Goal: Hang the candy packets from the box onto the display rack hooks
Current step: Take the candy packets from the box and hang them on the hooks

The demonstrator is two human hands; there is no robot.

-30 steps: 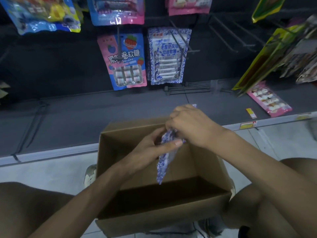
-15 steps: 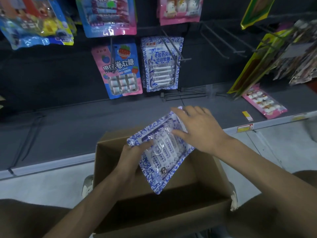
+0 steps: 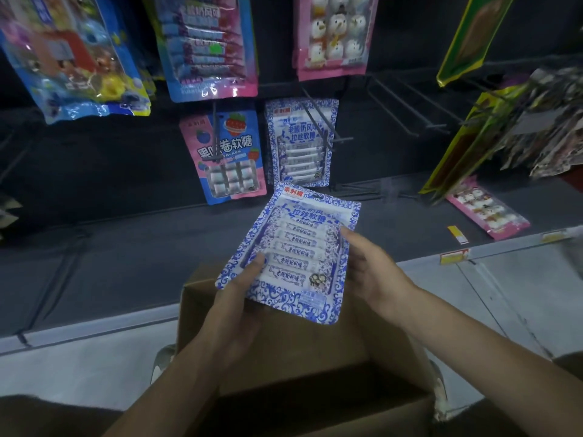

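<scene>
Both hands hold 1 blue-and-white candy packet (image 3: 296, 257) upright and slightly tilted, printed face toward the camera, in the air above the open cardboard box (image 3: 299, 348). The left hand (image 3: 243, 288) grips the packet's 8 o'clock corner, thumb pressed on the front and fingers hidden behind. The right hand (image 3: 372, 272) grips the 3 o'clock edge, thumb tip on the front border, fingers curled behind.

The box sits at 6 o'clock of the packet, between the person's knees, its far wall just beside the dark bottom shelf (image 3: 126, 257). At 12 o'clock of the held packet, a matching blue-and-white packet (image 3: 301, 143) hangs on a rack hook. A pink-and-blue packet (image 3: 228, 156) hangs just beside it at 9 o'clock. Bare wire hooks (image 3: 392, 106) jut out at 2 o'clock. A pink packet (image 3: 487, 208) lies flat on the shelf at 3 o'clock, well apart from the hands.
</scene>
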